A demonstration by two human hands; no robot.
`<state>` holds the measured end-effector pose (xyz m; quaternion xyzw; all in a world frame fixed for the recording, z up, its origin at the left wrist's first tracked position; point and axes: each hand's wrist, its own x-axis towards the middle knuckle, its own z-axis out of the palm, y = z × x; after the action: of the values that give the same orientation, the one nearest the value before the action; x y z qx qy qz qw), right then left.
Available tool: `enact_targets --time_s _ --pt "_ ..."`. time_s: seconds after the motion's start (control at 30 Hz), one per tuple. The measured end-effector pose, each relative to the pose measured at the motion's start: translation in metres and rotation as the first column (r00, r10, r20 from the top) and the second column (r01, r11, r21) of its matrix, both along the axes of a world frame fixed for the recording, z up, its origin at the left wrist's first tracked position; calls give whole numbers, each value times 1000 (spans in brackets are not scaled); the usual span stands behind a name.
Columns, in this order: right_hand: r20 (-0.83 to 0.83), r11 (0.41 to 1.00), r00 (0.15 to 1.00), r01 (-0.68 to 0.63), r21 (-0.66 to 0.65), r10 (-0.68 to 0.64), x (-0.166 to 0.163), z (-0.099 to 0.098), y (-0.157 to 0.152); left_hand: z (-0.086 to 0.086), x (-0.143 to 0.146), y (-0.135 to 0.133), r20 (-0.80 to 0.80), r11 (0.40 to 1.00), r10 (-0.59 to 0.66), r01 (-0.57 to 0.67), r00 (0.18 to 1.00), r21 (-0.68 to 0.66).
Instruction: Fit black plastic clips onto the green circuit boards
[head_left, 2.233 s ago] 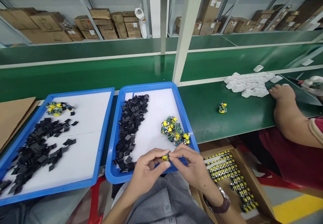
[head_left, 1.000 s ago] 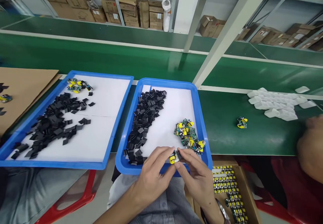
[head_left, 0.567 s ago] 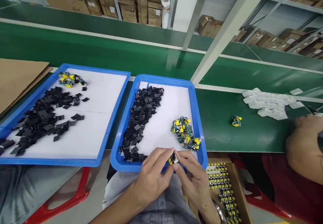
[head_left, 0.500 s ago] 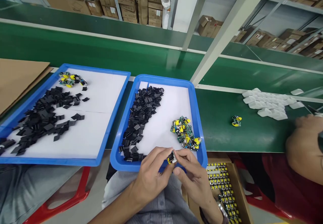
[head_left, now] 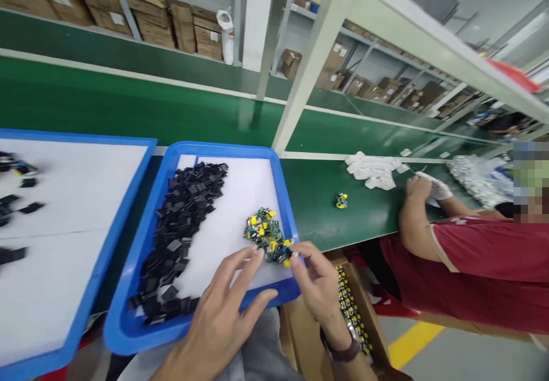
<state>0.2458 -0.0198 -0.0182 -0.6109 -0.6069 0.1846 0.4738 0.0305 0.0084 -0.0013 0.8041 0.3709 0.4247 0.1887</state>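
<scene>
In front of me is a blue tray [head_left: 119, 306] lined with white paper. Small circuit boards with yellow parts [head_left: 263, 229] lie heaped on its right side, and a long pile of black square pieces [head_left: 180, 223] fills the left. My right hand [head_left: 319, 284] pinches a small circuit board [head_left: 288, 260] at the tray's right rim, beside the heap; fingers partly cover it. Over the tray's front edge is my left hand [head_left: 225, 301], its thumb and fingers apart, with nothing in it.
A second blue tray [head_left: 114, 238] with black pieces stands at left. Below right, a cardboard box [head_left: 371, 318] holds rows of boards. Further right are two loose boards [head_left: 341, 200], white pieces [head_left: 373, 169], and a co-worker in a red shirt [head_left: 484, 261]. A post [head_left: 311, 60] rises behind the tray.
The view has swung right. My hands have come apart: the left has let go of the board, and the right has carried it to the tray's right rim by the heap.
</scene>
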Motion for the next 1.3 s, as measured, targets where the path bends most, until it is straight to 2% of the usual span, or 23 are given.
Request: enact_targets --time_s 0.03,0.13,0.3,0.37,0.47,0.53,0.6,0.7,0.77,0.87,0.97,1.07,1.2,1.3 --pt "177 993 977 117 14 -117 21 -5 8 0 -1 5 -17 999 30 -30 999 25" --pt "363 956 886 286 65 -290 84 -26 35 -5 -8 17 -38 991 99 -95 994 90" --pt "500 907 767 408 101 -401 158 -53 80 -21 -16 24 -209 991 87 -64 974 117" --pt "516 899 749 426 104 -415 175 -54 95 -25 -16 24 -284 992 95 -66 954 110" --pt "513 908 759 404 110 -400 184 -43 113 -28 -10 25 -380 993 112 -89 918 77" --pt "504 937 793 326 125 -343 174 -31 121 -29 -2 28 -422 994 112 -103 900 44" --pt "497 974 839 181 133 -224 149 -17 128 -30 6 31 -441 994 105 -113 892 9" --pt "490 987 867 -143 77 87 89 6 139 -28 15 34 -458 986 93 -147 884 -83" --pt "468 919 809 -393 -19 355 43 22 148 -22 15 34 -485 972 64 -164 872 -167" --pt "503 802 658 -583 -130 560 -17 37 164 -8 7 27 -516 954 -3 -153 857 -259" --pt "540 736 561 -654 -175 627 -60 39 181 4 -7 17 -524 936 -45 -148 850 -320" --pt "548 718 531 -667 -199 646 -85 29 197 7 -20 8 -504 919 -57 -152 862 -364" --pt "506 708 541 -670 -223 672 -96 17 213 0 -32 3 -478 911 -79 -132 875 -392" --pt "435 729 605 -651 -213 667 -89 17 218 -4 -38 3 -480 900 -117 -112 869 -421"
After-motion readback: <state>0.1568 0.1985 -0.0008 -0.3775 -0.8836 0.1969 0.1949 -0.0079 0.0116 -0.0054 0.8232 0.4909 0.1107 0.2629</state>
